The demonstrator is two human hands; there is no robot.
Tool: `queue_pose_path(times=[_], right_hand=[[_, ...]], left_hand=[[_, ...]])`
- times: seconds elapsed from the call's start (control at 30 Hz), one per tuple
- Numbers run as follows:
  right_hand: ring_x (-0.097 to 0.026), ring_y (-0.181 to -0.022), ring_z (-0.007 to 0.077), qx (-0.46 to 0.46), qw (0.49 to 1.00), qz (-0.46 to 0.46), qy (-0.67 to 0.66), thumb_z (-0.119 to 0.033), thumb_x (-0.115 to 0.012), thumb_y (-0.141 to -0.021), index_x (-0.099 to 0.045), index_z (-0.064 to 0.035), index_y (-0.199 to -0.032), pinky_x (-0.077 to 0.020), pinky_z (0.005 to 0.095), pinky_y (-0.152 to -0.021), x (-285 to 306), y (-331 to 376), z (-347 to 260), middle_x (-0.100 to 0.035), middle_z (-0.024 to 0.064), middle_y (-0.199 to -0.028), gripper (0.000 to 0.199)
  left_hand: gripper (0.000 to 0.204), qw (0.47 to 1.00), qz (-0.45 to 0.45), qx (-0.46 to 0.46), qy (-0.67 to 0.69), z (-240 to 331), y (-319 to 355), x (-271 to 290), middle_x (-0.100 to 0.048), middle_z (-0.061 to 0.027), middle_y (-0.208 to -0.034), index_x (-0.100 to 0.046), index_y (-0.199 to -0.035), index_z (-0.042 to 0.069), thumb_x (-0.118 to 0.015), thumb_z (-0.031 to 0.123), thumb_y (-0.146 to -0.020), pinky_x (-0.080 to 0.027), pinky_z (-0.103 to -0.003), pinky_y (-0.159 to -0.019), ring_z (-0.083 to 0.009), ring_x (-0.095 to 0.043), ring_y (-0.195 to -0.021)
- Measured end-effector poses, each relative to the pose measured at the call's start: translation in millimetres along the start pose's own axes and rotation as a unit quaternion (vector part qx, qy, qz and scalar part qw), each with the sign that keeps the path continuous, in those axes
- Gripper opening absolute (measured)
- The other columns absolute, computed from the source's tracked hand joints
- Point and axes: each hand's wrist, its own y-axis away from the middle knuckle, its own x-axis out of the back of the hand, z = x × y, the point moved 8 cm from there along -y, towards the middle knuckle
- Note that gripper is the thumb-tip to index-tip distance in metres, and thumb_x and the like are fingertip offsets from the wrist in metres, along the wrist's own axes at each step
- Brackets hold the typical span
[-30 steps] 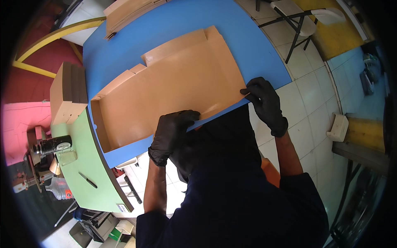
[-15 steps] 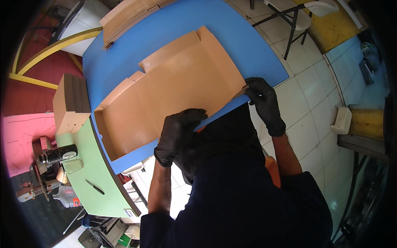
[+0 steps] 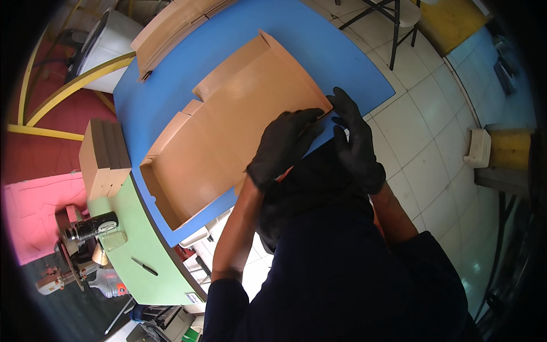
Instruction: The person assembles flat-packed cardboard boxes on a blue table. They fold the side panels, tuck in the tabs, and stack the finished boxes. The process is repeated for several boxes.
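A brown cardboard box (image 3: 228, 131), partly folded and open on top, lies on the blue table (image 3: 364, 74). Its far and left walls stand up. At the near right corner, my black-gloved left hand (image 3: 285, 145) reaches over the near edge, fingers bent around the cardboard; its thumb is hidden. My right hand (image 3: 356, 142), gloved in black too, is beside that same corner with its fingers apart and the fingertips close to or touching the side wall. The near edge is partly covered by my left hand and forearm.
Flat folded cardboard (image 3: 171, 34) is stacked at the table's far left edge. Several brown boxes (image 3: 102, 159) stand at the left, by a green table (image 3: 148, 239) with a knife (image 3: 145, 266), a black flask (image 3: 94, 226) and a glass jar (image 3: 114, 240). A folding chair (image 3: 396, 28) is at the far right.
My left hand has slid right along the near edge to the corner. My right hand has loosened from the corner, its fingers now more spread. The view has shifted slightly.
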Motion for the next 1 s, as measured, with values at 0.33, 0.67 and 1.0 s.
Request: queue_pose_path(times=[0.33, 0.67, 1.0], right_hand=[[-0.069, -0.075, 0.0170, -0.234, 0.968, 0.071, -0.055, -0.016, -0.081, -0.090, -0.058, 0.0003, -0.134, -0.0544, 0.0302, -0.066, -2.2, 16.0, 33.4, -0.068, 0.0085, -0.087, 0.052], [-0.063, -0.067, 0.0129, -0.350, 0.854, 0.205, -0.327, -0.008, -0.077, -0.089, -0.061, -0.0008, -0.129, -0.0506, 0.0280, -0.059, -3.4, 38.5, 58.2, -0.068, 0.0073, -0.089, 0.043], [-0.060, -0.062, 0.0109, -0.340, 0.843, 0.217, -0.356, -0.006, -0.078, -0.089, -0.061, -0.0020, -0.128, -0.0463, 0.0256, -0.055, -5.9, 30.8, 57.9, -0.063, 0.0023, -0.082, 0.042]], left_hand=[[0.030, 0.976, -0.191, 0.025, 0.101, -18.6, -71.7, -30.8, -0.071, -0.0138, -0.086, -0.074, -0.095, 0.000, -0.070, 0.030, -0.093, -0.052, -0.038, -0.079, -0.0282, -0.067, -0.079], [0.028, 0.976, -0.118, -0.154, 0.100, -10.6, -83.8, -20.4, -0.070, -0.0126, -0.080, -0.073, -0.090, -0.005, -0.072, 0.023, -0.089, -0.051, -0.035, -0.075, -0.0208, -0.064, -0.074], [0.027, 0.985, -0.101, 0.019, 0.140, -19.1, -82.2, -22.0, -0.067, -0.0130, -0.079, -0.071, -0.093, -0.008, -0.065, 0.019, -0.093, -0.050, -0.036, -0.073, -0.0199, -0.061, -0.073]])
